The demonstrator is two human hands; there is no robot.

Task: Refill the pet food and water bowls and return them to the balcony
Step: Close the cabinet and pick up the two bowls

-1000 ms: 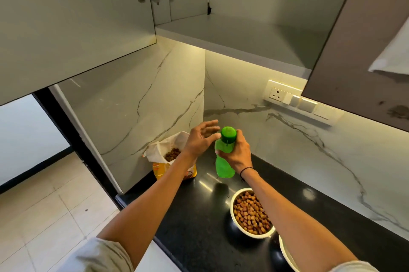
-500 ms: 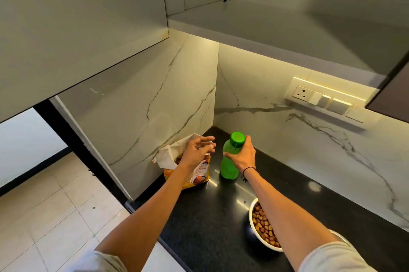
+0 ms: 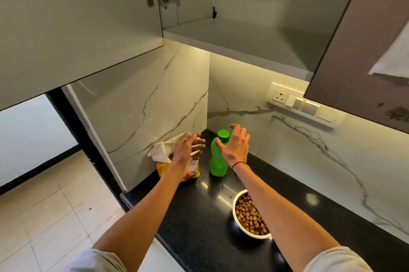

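A green water bottle (image 3: 218,159) with its green cap on stands upright in the corner of the black counter (image 3: 199,216). My right hand (image 3: 235,146) hovers just right of the bottle, fingers spread, holding nothing. My left hand (image 3: 188,150) is open in front of the torn yellow pet food bag (image 3: 177,163), which stands left of the bottle with kibble showing at its top. A white bowl (image 3: 238,219) filled with brown kibble sits nearer me, partly hidden by my right forearm.
An open upper cabinet (image 3: 243,35) with a bare shelf hangs overhead; its brown door (image 3: 365,50) swings out at the right. A socket and switch strip (image 3: 301,103) is on the marble back wall. The counter's left edge drops to a tiled floor (image 3: 55,216).
My right hand has let go of the green bottle, which now stands by itself. My left hand has opened flat in front of the food bag.
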